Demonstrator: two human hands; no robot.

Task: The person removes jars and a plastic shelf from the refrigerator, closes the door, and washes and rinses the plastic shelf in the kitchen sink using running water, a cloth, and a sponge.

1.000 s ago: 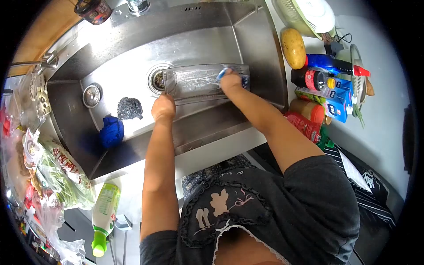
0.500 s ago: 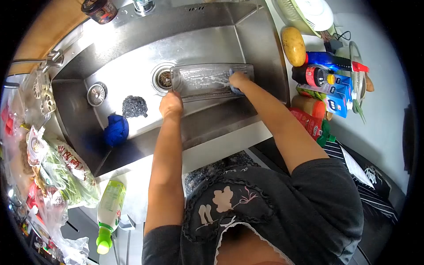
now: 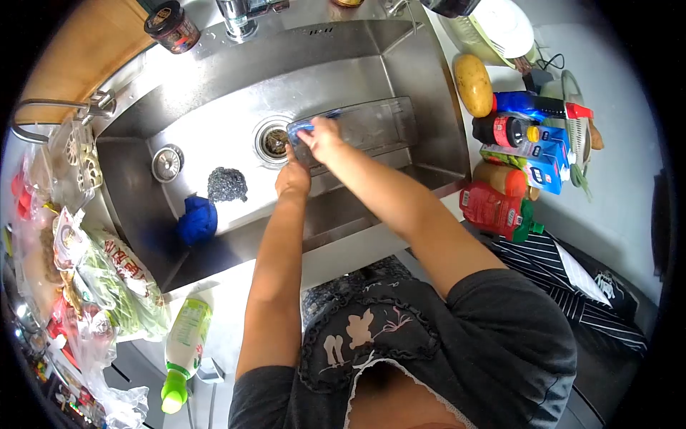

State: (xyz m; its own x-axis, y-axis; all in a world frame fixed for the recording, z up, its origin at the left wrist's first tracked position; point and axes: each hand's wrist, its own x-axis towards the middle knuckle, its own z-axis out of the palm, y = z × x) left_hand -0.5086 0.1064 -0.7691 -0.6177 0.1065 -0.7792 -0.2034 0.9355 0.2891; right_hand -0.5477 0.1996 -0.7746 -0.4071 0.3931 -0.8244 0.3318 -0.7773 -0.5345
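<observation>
A long, see-through rectangular panel or tray (image 3: pixel 375 127) lies slantwise in the steel sink (image 3: pixel 214 86); I cannot tell whether it is flat or has low sides. My left hand (image 3: pixel 294 176) is closed on its near left corner, beside the drain (image 3: pixel 274 140). In my right hand (image 3: pixel 325 139) a blue cloth (image 3: pixel 303 126) is pressed against the panel's left end. Left of the drain, a dark steel-wool scrubber (image 3: pixel 227 185) rests on the sink floor, with a crumpled deep-blue cloth (image 3: pixel 196 220) close by. The round drain strainer (image 3: pixel 167 164) sits farther left.
A potato (image 3: pixel 473 86), a cola bottle (image 3: pixel 493 131), cartons (image 3: pixel 547 164) and a red bottle (image 3: pixel 493 211) crowd the right counter. Bagged greens (image 3: pixel 107 279) and a green-capped bottle (image 3: pixel 187 343) stand left. A jar (image 3: pixel 171 27) and the faucet (image 3: pixel 237 18) are behind the sink.
My right hand has moved with the blue cloth from the panel's right end to its left end. The whitish streaks on the panel are mostly gone. My left hand stays at its corner.
</observation>
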